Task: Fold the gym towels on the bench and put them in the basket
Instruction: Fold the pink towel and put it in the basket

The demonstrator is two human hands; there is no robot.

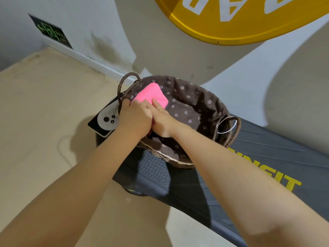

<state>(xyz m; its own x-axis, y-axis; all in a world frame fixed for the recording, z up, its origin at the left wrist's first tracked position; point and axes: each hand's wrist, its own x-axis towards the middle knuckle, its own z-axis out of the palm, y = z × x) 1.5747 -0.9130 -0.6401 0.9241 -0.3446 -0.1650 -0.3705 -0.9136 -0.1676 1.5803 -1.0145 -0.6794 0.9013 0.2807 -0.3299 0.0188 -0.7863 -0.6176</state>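
Where the dark padded bench (267,157) ends at its far left, a woven oval basket (179,163) with a brown flower-print liner sits on it, its near rim close to the bench's near edge and its left rim at the bench's end; two rope loop handles, one at the far left (127,78) and one at the right (235,132); a thin white wire ring (227,124) lies at the right handle. Basket long axis: from far left to near right, along the bench. Right half of the basket floor shows bare liner; bench surface to the right of the basket is open, carrying yellow lettering (277,175). Pink towel (151,96), folded to a compact rectangle, lies inside the basket against its far-left wall; its long axis runs from near left to far right, across the basket's length. Left hand (135,118): fingers laid over the towel's near-left edge at the basket rim; how far they curl cannot be told. Right hand (160,120): fingers nearly straight, resting flat on the towel's near edge; a ring on one finger; both hands touch each other. Black-and-white device (105,122) sits beyond the bench's left end, beside the basket. Beige floor (44,113) lies open to the left; white wall (89,24) behind, with a green exit sign (51,32); yellow disc (240,20) overhead.
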